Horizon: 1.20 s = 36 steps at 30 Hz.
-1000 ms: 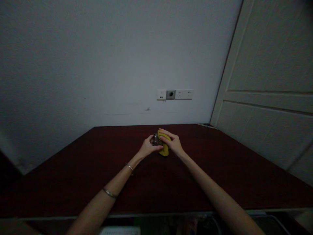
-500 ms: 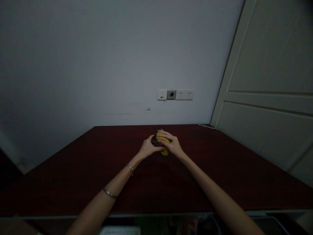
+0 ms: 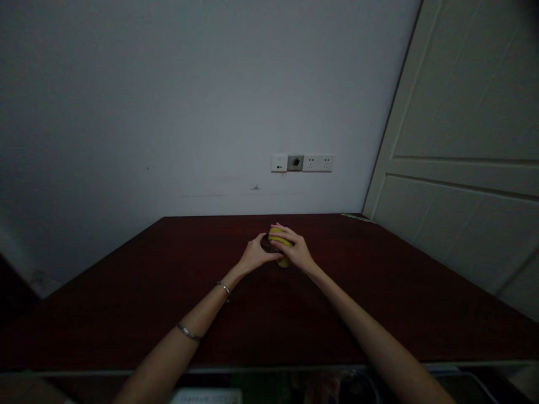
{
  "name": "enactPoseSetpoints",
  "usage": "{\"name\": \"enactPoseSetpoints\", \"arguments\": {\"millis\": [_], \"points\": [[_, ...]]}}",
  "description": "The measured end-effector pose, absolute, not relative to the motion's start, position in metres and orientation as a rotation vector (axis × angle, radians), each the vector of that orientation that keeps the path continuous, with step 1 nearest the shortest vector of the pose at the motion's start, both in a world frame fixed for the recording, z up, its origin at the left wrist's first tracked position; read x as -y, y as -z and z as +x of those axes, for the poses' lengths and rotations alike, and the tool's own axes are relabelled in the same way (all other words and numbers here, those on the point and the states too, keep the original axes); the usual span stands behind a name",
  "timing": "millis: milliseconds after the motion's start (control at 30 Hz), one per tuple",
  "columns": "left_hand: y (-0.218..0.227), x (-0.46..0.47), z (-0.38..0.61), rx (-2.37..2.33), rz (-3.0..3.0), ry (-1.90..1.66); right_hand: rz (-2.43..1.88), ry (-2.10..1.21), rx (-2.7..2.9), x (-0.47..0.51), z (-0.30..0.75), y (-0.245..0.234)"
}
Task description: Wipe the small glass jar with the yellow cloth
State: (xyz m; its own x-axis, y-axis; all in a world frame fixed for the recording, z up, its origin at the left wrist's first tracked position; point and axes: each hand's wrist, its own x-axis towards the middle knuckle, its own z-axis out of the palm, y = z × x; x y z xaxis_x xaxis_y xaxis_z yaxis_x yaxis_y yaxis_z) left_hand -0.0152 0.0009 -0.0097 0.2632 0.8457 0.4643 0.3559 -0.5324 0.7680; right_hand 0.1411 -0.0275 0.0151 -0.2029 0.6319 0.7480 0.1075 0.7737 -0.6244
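Closest to me, a pale object is showing in the dim space below the table's front edge, but the clutter beside it is lying too dark for me to read. Above that edge, the dark red table is spreading out under both arms. The left forearm is wearing a metal band, and a thinner bracelet is circling the wrist. Farther in, near the table's back, I am having the left hand curve into a C, thumb and fingers spreading only as wide as the dark object they are holding. My right hand is closing on a yellow piece, fingers lying over its top and thumb bearing on its near side; whether it is cloth or sponge, I am not managing to tell. The yellow piece is pressing against the dark object's right side and covering part of it, its lower end hanging below the thumb. I cannot tell whether the dark object is touching the tabletop. Beyond, a pale panelled door is rising on the right, and the wall is carrying a row of sockets.
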Motion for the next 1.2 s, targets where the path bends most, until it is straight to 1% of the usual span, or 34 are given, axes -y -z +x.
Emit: {"name": "enactPoseSetpoints", "arguments": {"millis": [200,333,433,533,633,733,933,1067,1200], "points": [[0.003,0.006,-0.01,-0.899,1.847,-1.188,-0.72,-0.843,1.394,0.014,0.146,-0.011],[-0.006,0.014,-0.01,-0.756,1.649,-1.131,-0.625,-0.951,1.417,0.019,0.151,-0.017],[-0.01,0.017,-0.012,-0.771,1.563,-1.088,-0.542,-0.948,1.579,0.025,0.152,-0.019],[-0.011,0.016,-0.015,-0.801,1.529,-1.025,-0.546,-0.867,1.692,0.028,0.15,-0.015],[-0.01,0.015,-0.015,-0.846,1.52,-0.975,-0.609,-0.77,1.719,0.027,0.145,-0.008],[-0.011,0.015,-0.014,-0.885,1.537,-0.945,-0.648,-0.75,1.684,0.024,0.141,-0.003],[-0.012,0.01,-0.017,-0.899,1.602,-0.919,-0.677,-0.801,1.566,0.02,0.139,-0.007],[-0.012,0.007,-0.025,-0.88,1.75,-0.856,-0.733,-0.946,1.382,0.016,0.142,-0.009],[-0.01,0.006,-0.031,-1.032,2.014,-0.95,-0.8,-1.024,1.262,0.014,0.143,-0.009]]}}
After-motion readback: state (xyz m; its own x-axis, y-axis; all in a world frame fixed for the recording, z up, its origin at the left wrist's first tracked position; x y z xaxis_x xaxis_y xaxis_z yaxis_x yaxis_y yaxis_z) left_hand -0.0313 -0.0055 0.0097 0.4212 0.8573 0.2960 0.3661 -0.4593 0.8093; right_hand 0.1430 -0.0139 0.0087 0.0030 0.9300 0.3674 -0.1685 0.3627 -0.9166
